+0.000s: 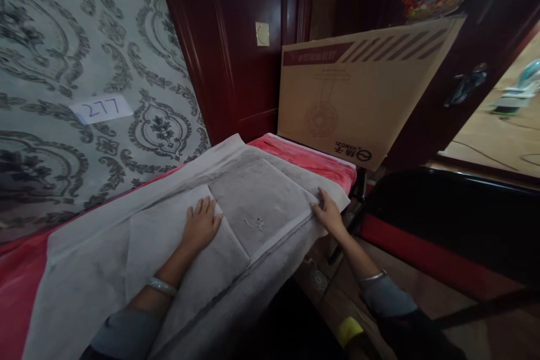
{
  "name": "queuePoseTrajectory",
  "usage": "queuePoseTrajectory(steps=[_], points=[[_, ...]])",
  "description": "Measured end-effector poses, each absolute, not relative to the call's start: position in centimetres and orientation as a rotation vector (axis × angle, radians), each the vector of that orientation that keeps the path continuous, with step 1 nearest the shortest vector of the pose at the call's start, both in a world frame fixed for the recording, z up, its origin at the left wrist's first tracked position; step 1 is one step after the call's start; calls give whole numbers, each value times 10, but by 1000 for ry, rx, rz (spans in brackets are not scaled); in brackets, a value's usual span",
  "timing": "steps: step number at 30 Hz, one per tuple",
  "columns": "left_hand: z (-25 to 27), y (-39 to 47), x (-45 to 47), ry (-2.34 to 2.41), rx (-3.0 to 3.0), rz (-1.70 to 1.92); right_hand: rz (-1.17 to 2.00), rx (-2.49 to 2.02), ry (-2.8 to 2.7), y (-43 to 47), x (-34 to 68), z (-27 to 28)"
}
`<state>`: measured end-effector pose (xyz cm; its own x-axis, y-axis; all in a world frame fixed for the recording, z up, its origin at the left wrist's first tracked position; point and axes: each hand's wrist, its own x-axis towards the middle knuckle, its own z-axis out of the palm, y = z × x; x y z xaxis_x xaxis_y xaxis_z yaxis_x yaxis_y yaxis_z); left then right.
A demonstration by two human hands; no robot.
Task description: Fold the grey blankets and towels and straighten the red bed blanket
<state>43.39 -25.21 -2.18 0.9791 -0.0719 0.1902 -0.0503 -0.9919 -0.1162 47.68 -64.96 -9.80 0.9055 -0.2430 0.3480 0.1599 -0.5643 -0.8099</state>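
A grey, soft-looking cloth [93,259] is spread over a long surface, with two folded panels lying on it. My left hand [201,226] rests flat on the left panel [169,236], near its upper corner, fingers stretched out. The right panel [261,197] carries a small dark and white mark, possibly print or embroidery. At that panel's right corner, my right hand [329,212] has its thumb and fingers closed on the cloth's edge. Part of the grey cloth hangs over the near side.
Red cloth [295,154] shows underneath at the far end and left. A large cardboard box [337,95] stands beyond, against dark red doors. On the right is a black folding chair [455,219]. Patterned wallpaper [160,124] with a paper label [101,109] reading 277 borders the left.
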Motion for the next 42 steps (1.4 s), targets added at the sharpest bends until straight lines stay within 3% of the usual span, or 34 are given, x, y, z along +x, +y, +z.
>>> queuePoseTrajectory(steps=[6, 26, 35, 42], points=[[-24, -250, 432, 140, -3031, -396, -363, -2154, 106, -649, 493, -80], [-35, -242, 432, 240, -3228, -608, -149, -715, 315, -605, 472, -67], [-36, -244, 426, 299, -3673, -629, -136, -944, 310, -594, 478, -69], [-28, -213, 433, -170, -4384, -693, -117, -1344, 120, -552, 492, -28]])
